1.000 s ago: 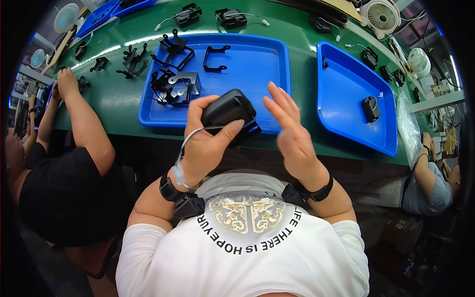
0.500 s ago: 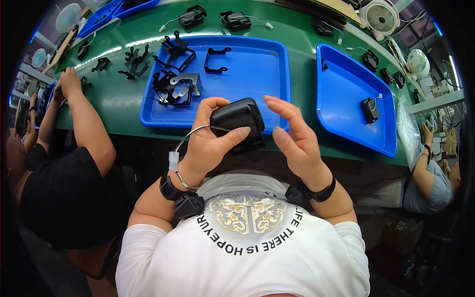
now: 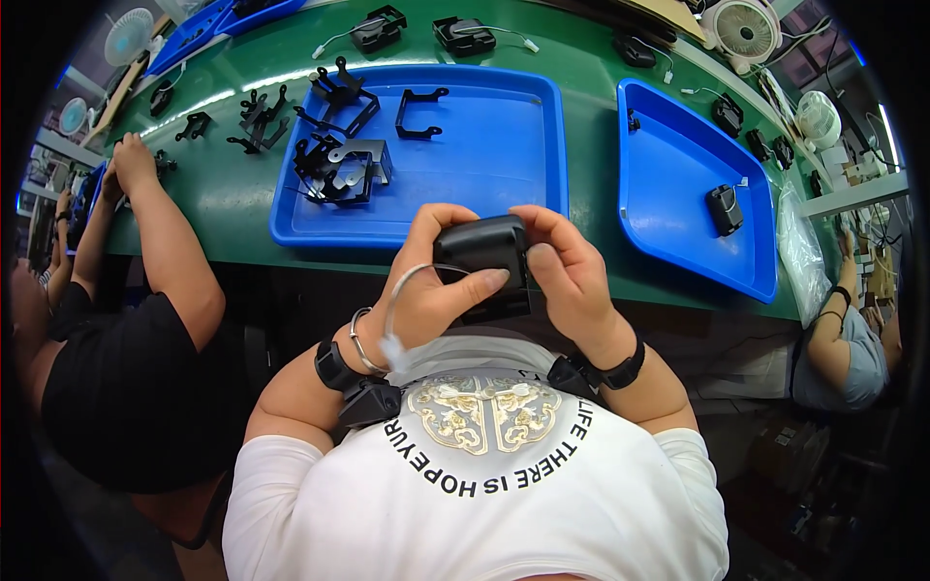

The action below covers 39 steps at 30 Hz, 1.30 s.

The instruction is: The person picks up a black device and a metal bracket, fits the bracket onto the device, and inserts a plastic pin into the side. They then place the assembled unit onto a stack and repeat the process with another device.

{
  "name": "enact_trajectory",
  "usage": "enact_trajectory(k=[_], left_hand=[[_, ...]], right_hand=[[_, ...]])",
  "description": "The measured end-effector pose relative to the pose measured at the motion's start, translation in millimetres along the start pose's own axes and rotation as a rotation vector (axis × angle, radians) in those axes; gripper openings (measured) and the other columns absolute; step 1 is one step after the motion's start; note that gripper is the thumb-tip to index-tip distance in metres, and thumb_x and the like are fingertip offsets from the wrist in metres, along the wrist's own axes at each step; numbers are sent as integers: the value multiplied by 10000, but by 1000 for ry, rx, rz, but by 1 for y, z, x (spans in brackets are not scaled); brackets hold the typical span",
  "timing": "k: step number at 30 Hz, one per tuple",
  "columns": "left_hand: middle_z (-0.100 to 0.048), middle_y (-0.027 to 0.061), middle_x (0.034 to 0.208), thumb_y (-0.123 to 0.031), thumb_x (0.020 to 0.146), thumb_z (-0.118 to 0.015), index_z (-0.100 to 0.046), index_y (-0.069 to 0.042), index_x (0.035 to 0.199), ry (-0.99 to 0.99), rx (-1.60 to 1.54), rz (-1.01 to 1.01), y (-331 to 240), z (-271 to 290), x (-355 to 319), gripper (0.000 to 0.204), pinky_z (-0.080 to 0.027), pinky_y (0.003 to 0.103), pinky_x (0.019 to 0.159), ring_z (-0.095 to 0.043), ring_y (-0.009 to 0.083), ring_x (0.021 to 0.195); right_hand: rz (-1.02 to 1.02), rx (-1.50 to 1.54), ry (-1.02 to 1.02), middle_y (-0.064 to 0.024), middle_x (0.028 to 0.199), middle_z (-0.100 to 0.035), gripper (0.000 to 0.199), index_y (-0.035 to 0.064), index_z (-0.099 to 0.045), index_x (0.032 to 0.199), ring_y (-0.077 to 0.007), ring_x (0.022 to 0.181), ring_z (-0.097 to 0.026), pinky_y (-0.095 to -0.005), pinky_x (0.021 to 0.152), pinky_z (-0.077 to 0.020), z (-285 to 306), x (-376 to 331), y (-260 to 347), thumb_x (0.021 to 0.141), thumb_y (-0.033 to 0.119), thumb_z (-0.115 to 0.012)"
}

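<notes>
A black boxy unit (image 3: 481, 248) with rounded edges is held in front of my chest, at the near edge of the table. My left hand (image 3: 426, 290) is closed round its left side, with the thumb lying across its face. Fingers and thumb of my right hand (image 3: 572, 281) pinch the unit's right edge. A thin pale cable loops from it over my left hand, and its white connector (image 3: 393, 352) hangs by my left wrist. The underside of the unit is hidden.
Past my hands lies a blue tray (image 3: 484, 208) with black metal brackets (image 3: 334, 169) at its left. Another blue tray (image 3: 668, 254), at right, holds a cabled black unit (image 3: 724, 209). More brackets (image 3: 260, 121) and cabled units (image 3: 465, 37) lie on the green table (image 3: 232, 208). A co-worker's arm (image 3: 174, 232) reaches in at left.
My right hand has come in from the right and now grips the unit's edge. The unit has shifted slightly right and down and turned a little, its connector swinging down.
</notes>
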<state>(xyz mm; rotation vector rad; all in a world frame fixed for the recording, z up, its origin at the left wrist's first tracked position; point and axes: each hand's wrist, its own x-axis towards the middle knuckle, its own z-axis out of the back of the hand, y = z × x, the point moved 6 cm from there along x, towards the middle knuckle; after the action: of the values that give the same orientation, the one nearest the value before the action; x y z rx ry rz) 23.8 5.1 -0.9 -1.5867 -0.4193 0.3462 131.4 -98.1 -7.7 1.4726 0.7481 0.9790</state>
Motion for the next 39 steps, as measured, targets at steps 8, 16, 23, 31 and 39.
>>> enact_trajectory(k=[8,16,23,31,39], left_hand=[[-534,96,946,-139,750,-716,-377,-26,1119,-6,57,-21,8,2,1,513,-464,268,729,-550,141,849],[-536,100,953,-133,745,-719,-373,-28,1128,1,365,-213,-6,-1,-1,527,-457,264,731,-543,138,841],[-527,102,1025,-67,736,-695,-368,-40,1150,-64,-264,44,13,-8,6,528,-469,293,785,-563,171,892],[-497,108,1120,-31,720,-684,-317,-44,1258,113,-535,134,7,-22,4,651,-447,325,894,-542,209,1022],[-507,74,1079,-34,640,-754,-381,-28,1228,311,-65,176,1,-24,6,696,-432,295,881,-524,168,1009]], right_hand=[[96,-255,-17,-97,1064,-546,325,-35,-465,1172,-140,959,-518,-262,843,-412,-1,-6,4,929,181,-466],[48,-210,-28,-99,1079,-533,323,-20,-455,1184,-145,957,-513,-267,849,-409,1,-6,6,927,174,-464],[126,-101,-33,-91,1066,-530,352,-10,-439,1226,-150,951,-514,-278,851,-418,1,-12,10,917,155,-472],[96,-89,-68,-77,1021,-527,424,15,-429,1257,-130,813,-531,-257,706,-456,20,-12,14,886,200,-524],[-48,-321,142,-77,790,-570,279,26,-532,1081,-125,654,-537,-263,611,-455,11,0,43,869,208,-547]])
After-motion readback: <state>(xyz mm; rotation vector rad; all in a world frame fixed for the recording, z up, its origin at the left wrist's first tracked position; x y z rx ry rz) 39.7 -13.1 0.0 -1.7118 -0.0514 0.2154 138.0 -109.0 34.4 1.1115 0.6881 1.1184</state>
